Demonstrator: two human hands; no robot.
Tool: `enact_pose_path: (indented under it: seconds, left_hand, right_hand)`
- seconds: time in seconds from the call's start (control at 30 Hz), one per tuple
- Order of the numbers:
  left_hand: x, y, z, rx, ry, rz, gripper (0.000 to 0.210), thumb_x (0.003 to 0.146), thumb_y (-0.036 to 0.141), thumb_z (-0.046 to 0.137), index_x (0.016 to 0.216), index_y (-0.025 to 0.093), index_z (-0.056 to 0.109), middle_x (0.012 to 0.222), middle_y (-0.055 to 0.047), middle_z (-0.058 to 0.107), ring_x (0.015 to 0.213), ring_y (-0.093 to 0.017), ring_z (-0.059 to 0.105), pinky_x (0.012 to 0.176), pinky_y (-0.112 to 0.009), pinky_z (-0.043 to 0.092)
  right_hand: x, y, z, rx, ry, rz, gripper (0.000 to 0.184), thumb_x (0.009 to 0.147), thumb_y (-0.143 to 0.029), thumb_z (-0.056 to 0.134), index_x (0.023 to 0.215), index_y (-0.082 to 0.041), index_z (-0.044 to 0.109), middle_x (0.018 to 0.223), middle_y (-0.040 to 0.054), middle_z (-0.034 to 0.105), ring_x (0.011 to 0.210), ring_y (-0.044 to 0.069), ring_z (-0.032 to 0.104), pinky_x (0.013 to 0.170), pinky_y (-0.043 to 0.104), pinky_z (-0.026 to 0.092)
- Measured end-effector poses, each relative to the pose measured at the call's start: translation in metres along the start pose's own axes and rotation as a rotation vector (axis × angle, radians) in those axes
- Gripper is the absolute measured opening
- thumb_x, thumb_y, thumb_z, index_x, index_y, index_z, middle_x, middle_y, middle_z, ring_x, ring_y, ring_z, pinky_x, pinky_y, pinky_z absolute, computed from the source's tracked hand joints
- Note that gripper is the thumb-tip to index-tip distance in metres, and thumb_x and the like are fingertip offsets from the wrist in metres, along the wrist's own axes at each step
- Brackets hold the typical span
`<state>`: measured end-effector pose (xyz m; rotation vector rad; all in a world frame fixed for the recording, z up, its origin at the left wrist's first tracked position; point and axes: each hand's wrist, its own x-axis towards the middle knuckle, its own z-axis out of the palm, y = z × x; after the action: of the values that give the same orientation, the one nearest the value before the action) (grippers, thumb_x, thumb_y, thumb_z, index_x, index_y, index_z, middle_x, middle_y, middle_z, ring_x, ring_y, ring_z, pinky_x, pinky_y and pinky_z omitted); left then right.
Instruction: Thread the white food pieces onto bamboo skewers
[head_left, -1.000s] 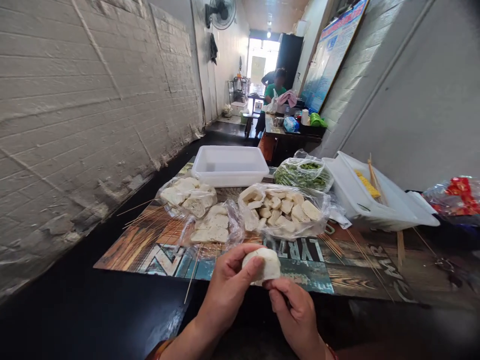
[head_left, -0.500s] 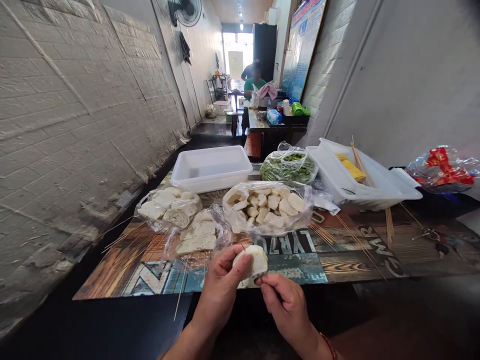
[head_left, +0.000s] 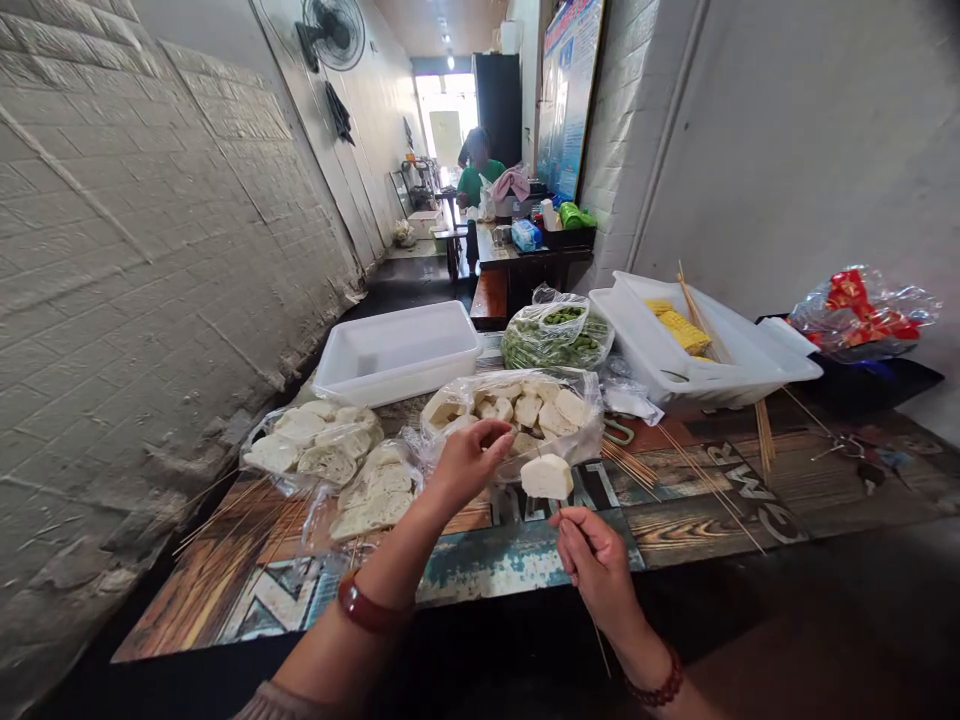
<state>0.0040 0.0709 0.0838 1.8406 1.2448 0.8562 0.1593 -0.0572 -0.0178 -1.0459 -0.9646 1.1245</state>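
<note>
My right hand (head_left: 596, 560) is closed on a thin bamboo skewer (head_left: 601, 645), gripping it just below a pale white food slice (head_left: 547, 477) threaded near its top. My left hand (head_left: 476, 460) reaches over the front left of a clear plastic bag (head_left: 442, 405) full of white chunks (head_left: 527, 410). Its fingers stretch forward, apart from the thumb, and I see nothing held in them. To the left lie two more bags of white slices, one farther back (head_left: 300, 425) and one nearer (head_left: 379, 490).
Behind the bags stand a white tub (head_left: 397, 350), a bag of green vegetables (head_left: 559, 335) and white trays (head_left: 739, 375) holding corn (head_left: 682, 330) and skewers. Loose skewers (head_left: 630, 468) lie on the patterned table (head_left: 480, 565). A person in green (head_left: 480, 178) sits farther back.
My left hand has let go of the white slice and moved forward to the bag. My right hand has shifted right, holding the skewer with the slice upright. The view has turned slightly right.
</note>
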Motion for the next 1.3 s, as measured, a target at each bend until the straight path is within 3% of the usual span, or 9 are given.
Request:
enact_pose_path:
  seconds: [0.07,0.2,0.3,0.47,0.6,0.8,0.97,1.07,1.3]
  left_hand:
    - [0.016,0.003,0.012,0.167,-0.074,0.017,0.024,0.083,0.031,0.06,0.094,0.016,0.075,0.087,-0.007,0.076,0.078,-0.02,0.067,0.072,-0.029,0.048]
    - [0.039,0.01,0.035,0.396,-0.101,0.017,0.03,0.086,0.033,0.06,0.106,0.014,0.072,0.083,-0.008,0.075,0.076,-0.021,0.067,0.07,-0.029,0.046]
    - [0.052,0.014,0.048,0.427,-0.111,0.032,0.03,0.086,0.035,0.061,0.106,0.015,0.071,0.081,-0.009,0.074,0.08,-0.023,0.067,0.072,-0.03,0.045]
    - [0.062,0.011,0.06,0.456,-0.07,0.014,0.02,0.083,0.034,0.065,0.089,0.015,0.069,0.084,-0.013,0.072,0.088,-0.028,0.067,0.076,-0.034,0.045]
    - [0.06,0.008,0.061,0.393,-0.027,-0.006,0.013,0.079,0.028,0.068,0.084,0.018,0.063,0.078,-0.008,0.069,0.08,-0.024,0.066,0.072,-0.032,0.045]
    - [0.042,0.0,0.047,0.164,0.016,-0.035,0.01,0.08,0.023,0.061,0.082,0.02,0.052,0.071,0.001,0.063,0.066,-0.016,0.065,0.059,-0.025,0.046]
    - [0.015,-0.007,0.022,-0.521,0.064,-0.152,0.033,0.074,0.037,0.071,0.092,0.019,0.051,0.073,0.001,0.067,0.057,-0.015,0.065,0.05,-0.024,0.049]
    - [-0.003,-0.006,0.007,-0.712,0.123,-0.14,0.045,0.068,0.038,0.08,0.102,0.016,0.062,0.086,-0.004,0.072,0.066,-0.014,0.066,0.058,-0.025,0.053]
    - [-0.05,-0.005,-0.01,-1.006,0.172,-0.204,0.038,0.063,0.02,0.087,0.098,0.019,0.073,0.105,-0.004,0.075,0.099,-0.017,0.067,0.093,-0.027,0.049]
  right_hand:
    - [-0.001,0.002,-0.001,0.024,0.007,0.003,0.028,0.095,-0.044,0.056,0.089,-0.018,0.062,0.049,-0.0106,0.038,0.042,0.007,0.03,0.041,0.019,0.025]
    - [-0.001,0.002,-0.002,0.033,0.044,0.003,0.029,0.095,-0.045,0.056,0.09,-0.018,0.063,0.049,-0.01,0.04,0.042,0.007,0.032,0.04,0.019,0.027]
    - [0.001,-0.001,0.0,0.033,0.042,-0.002,0.031,0.094,-0.048,0.057,0.086,-0.018,0.063,0.047,-0.0101,0.04,0.04,0.007,0.032,0.04,0.019,0.027]
    - [0.002,-0.005,0.003,0.007,0.034,-0.02,0.036,0.092,-0.052,0.057,0.081,-0.018,0.063,0.045,-0.0096,0.039,0.039,0.007,0.033,0.039,0.02,0.027]
    - [0.002,-0.008,0.003,-0.011,0.038,-0.023,0.037,0.091,-0.053,0.057,0.079,-0.019,0.063,0.045,-0.0091,0.04,0.039,0.008,0.033,0.039,0.02,0.026]
    - [0.001,-0.011,0.003,-0.034,0.033,-0.043,0.035,0.092,-0.052,0.056,0.081,-0.019,0.063,0.046,-0.0088,0.04,0.04,0.008,0.034,0.04,0.02,0.028]
    - [-0.001,-0.008,0.002,-0.037,0.027,-0.032,0.035,0.092,-0.051,0.056,0.085,-0.018,0.064,0.047,-0.0093,0.04,0.04,0.008,0.033,0.039,0.02,0.027]
    - [-0.002,-0.005,0.0,-0.042,0.035,-0.012,0.036,0.092,-0.052,0.057,0.085,-0.017,0.064,0.047,-0.0095,0.039,0.04,0.008,0.033,0.039,0.02,0.027]
    - [-0.004,-0.002,-0.001,-0.04,0.037,0.013,0.036,0.092,-0.051,0.059,0.087,-0.017,0.066,0.049,-0.0086,0.041,0.042,0.009,0.037,0.04,0.019,0.03]
